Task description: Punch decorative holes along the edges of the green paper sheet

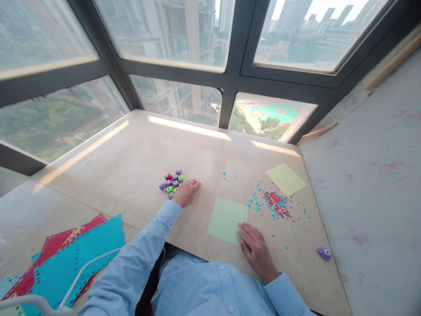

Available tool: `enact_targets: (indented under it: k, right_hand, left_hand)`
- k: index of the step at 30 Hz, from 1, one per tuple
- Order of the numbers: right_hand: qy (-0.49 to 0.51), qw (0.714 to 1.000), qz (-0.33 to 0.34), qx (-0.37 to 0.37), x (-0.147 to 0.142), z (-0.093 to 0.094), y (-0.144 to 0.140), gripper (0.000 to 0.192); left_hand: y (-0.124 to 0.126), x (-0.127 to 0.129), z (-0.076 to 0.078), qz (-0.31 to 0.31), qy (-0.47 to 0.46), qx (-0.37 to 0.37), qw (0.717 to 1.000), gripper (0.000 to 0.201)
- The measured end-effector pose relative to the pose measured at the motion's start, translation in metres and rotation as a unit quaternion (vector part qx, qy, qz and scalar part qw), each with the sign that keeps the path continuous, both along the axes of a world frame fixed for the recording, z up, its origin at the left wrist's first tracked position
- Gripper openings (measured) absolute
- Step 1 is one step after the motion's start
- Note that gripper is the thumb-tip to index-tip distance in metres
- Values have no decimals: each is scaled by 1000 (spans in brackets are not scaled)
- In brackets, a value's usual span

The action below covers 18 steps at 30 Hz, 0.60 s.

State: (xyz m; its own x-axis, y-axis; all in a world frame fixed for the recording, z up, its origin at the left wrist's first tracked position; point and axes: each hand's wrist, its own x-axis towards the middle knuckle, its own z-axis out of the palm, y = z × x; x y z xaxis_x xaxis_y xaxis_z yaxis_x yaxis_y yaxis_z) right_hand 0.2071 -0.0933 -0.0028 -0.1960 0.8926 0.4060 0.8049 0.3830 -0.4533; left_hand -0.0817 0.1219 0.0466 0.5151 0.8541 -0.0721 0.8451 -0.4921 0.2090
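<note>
My left hand (pixel 187 191) reaches forward on the marble sill, fingers curled, its knuckles against a cluster of several small craft punches (pixel 173 182) in purple, green and red. Whether it grips one I cannot tell. My right hand (pixel 255 248) lies flat, fingers spread, pressing the near right corner of a light green paper square (pixel 225 218). Both sleeves are light blue.
A yellow paper square (pixel 285 179) lies far right. Red and blue punched confetti (pixel 276 204) is scattered between the two squares. A lone purple punch (pixel 324 253) sits near the right edge. Punched teal and red sheets (pixel 66 254) lie left. Windows surround the sill.
</note>
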Motion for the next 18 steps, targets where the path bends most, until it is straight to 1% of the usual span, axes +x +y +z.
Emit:
enact_targets:
  k: [3, 6, 11, 15, 18]
  right_hand:
    - [8, 1000, -3, -5, 1, -1, 0, 27]
    - [13, 1000, -7, -4, 0, -2, -1, 27]
    - [15, 1000, -15, 0, -1, -4, -2, 26]
    - [17, 1000, -10, 11, 0, -5, -2, 24]
    - [18, 1000, -5, 13, 1, -6, -1, 23]
  left_hand:
    - [-8, -4, 4, 5, 1, -3, 1000, 26]
    - [-17, -11, 6, 13, -1, -1, 1000, 26]
    - [-25, -20, 6, 34, -30, 4, 999, 24]
    - [-25, -18, 3, 86, -110, 13, 990, 21]
    - [-22, -10, 0, 126, -138, 24, 982, 21]
